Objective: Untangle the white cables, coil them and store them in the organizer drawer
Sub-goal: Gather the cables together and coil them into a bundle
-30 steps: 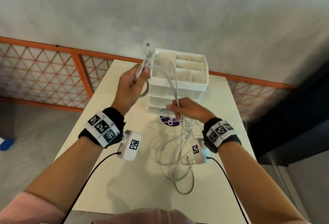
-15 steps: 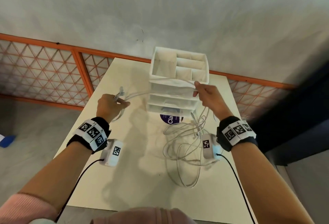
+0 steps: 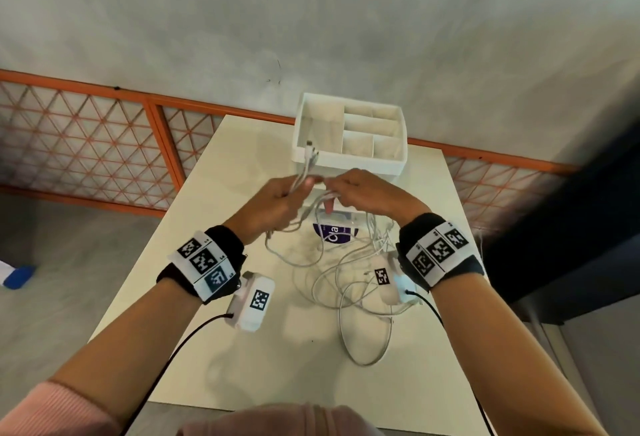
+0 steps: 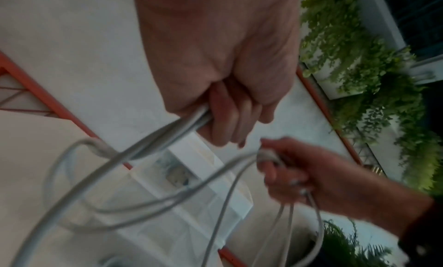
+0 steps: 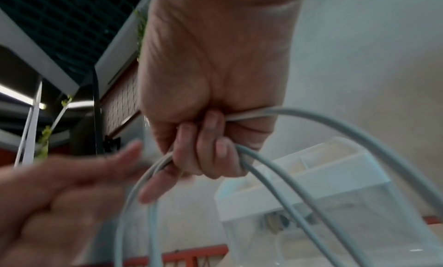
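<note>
Several white cables (image 3: pixel 346 283) lie tangled on the table in front of the white organizer (image 3: pixel 349 158). In front of the organizer, above the table, my left hand (image 3: pixel 277 203) grips a bunch of cable strands (image 4: pixel 182 127) with curled fingers. Their plug ends (image 3: pixel 310 155) stick up past the organizer's rim. My right hand (image 3: pixel 363 193) meets the left one and holds more strands (image 5: pixel 254 157) in its curled fingers. Loops hang from both hands down to the tangle. The organizer's drawer fronts are mostly hidden behind my hands.
The organizer stands at the far edge of the pale table (image 3: pixel 242 349), by a grey wall. A round purple label (image 3: pixel 334 233) lies in front of it. Behind the table runs an orange lattice railing (image 3: pixel 104 144). The table's near left part is bare.
Half a second ago my hands were apart, the left out to the left and the right by the organizer. Both have come together in front of it, and the cable now hangs in slack loops.
</note>
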Motion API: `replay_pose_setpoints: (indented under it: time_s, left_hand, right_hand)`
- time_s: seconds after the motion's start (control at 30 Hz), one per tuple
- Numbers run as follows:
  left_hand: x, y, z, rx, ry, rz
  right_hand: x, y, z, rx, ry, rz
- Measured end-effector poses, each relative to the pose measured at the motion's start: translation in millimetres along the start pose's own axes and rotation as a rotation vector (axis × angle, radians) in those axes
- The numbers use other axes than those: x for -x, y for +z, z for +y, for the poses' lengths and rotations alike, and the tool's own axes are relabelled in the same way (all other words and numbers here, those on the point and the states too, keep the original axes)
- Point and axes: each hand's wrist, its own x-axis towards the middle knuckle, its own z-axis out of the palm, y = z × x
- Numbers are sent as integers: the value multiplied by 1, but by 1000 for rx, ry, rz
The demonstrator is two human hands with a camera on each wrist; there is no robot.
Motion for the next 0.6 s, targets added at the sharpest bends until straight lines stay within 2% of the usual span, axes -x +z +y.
replay_pose_setpoints:
  time_s: [0.1,0.2,0.27,0.33,0.47,0.6]
  left_hand:
    - [3,13,-5,112,-183,-143]
    - [7,14,-2,194,-168,-151]
    - [5,12,6,244,-97,-71]
    - [3,8,16,282,-12,36]
    - [0,-7,37,402,150,186]
    - [2,-16,46,437,226,298]
  right_hand:
    - [0,-8,-9,-93,-7,90]
    - [4,-9,-6,-128,-27,168]
    - [7,-4,3,-160,-16,177]
    - [9,7,20,-196,2,125]
    - [17,30,66,-259,141,72]
    - [19,49,100,-194,259,96]
